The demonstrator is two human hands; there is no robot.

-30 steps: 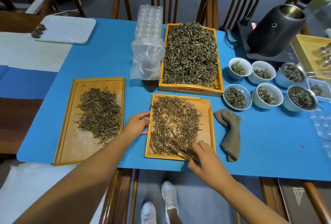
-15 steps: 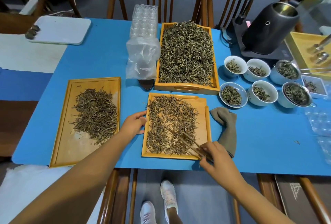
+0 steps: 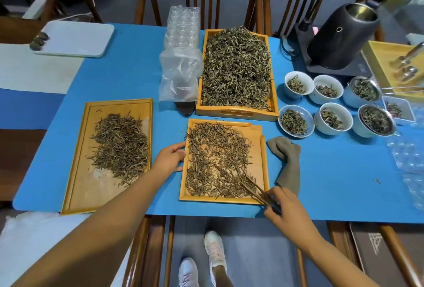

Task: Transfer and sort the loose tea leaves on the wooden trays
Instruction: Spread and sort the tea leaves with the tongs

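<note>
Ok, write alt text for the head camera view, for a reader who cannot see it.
A person's right hand holds wooden tweezers over loose tea leaves in a small wooden tray, while the left hand steadies the tray's left edge. On the blue table, another tea tray lies to the left, a fuller one behind, and tea-filled cups to the right.

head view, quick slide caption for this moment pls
Right hand works tweezers through tea on the middle tray; left hand steadies it.

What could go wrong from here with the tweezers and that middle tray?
The middle tray sits near the table edge; a push from the left hand might slide it off. The tweezers in the right hand could flick leaves over the low rim onto the blue mat.
</note>
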